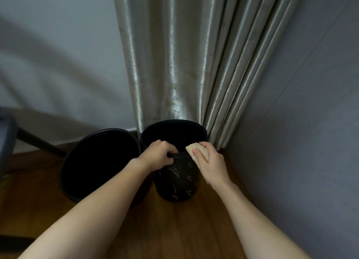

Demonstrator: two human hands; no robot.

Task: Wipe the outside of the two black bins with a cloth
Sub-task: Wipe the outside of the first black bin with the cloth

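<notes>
left hand grips the near rim of the right bin, fingers curled over the edge, steadying it. right hand presses a folded cloth against the rim and upper outer wall, thumb on top. judged step: wiping the first bin, at its top. next move likely calls for strokes down the speckled wall, then turning the bin. left bin stands just beside, apparently untouched. far side of both bins is hidden; the right bin's back meets the curtain. interiors too dark to read.
</notes>
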